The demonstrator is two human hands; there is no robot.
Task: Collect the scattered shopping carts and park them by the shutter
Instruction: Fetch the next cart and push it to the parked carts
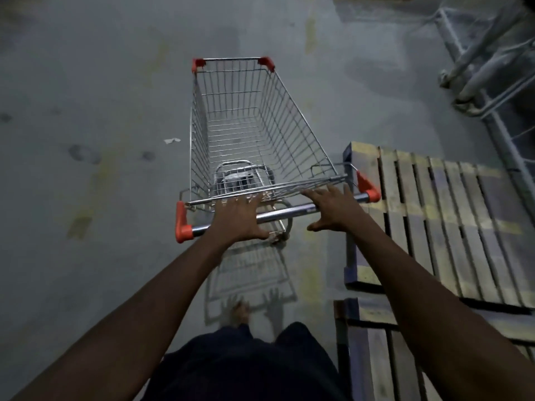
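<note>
Step, my read: one cart is in hand and being wheeled to the parking spot, not yet parked. The shutter is not in view, so I can't tell how much of the run is left.

- concrete floor [86, 82]: fills the view, stained, with faded yellow marks.
- wooden pallets [434, 204]: two, lying flat from 3 to 5 o'clock. The nearer one is just beside the cart's right rear corner. The red handle cap [367, 188] overlaps the pallet's edge in view; can't tell if they touch.
- shopping cart [301, 123]: dead centre, nose to 12 o'clock.
  - Next move calls for a forward push biased slightly to 9 o'clock to clear the pallet. After that, hold a line away from the frame ahead on the right.
  - Basket: nothing in it. What shows through the mesh at the rear looks like undercarriage, not cargo.
- metal frame [474, 76]: grey, at 1–2 o'clock, well apart from the cart. It's blurred, maybe another trolley; can't tell.
- left hand [240, 218]: on the handle bar [283, 214], left of middle. Fingers are straight and reach over the bar to the basket's rear rim, thumb splayed out.
- right hand [333, 209]: on the bar right of middle, fingers spread apart, palm pressing.
- Neither hand is wrapped round the bar.
- paper scrap [171, 140]: on the floor at 9 o'clock of the basket, off the path.
</note>
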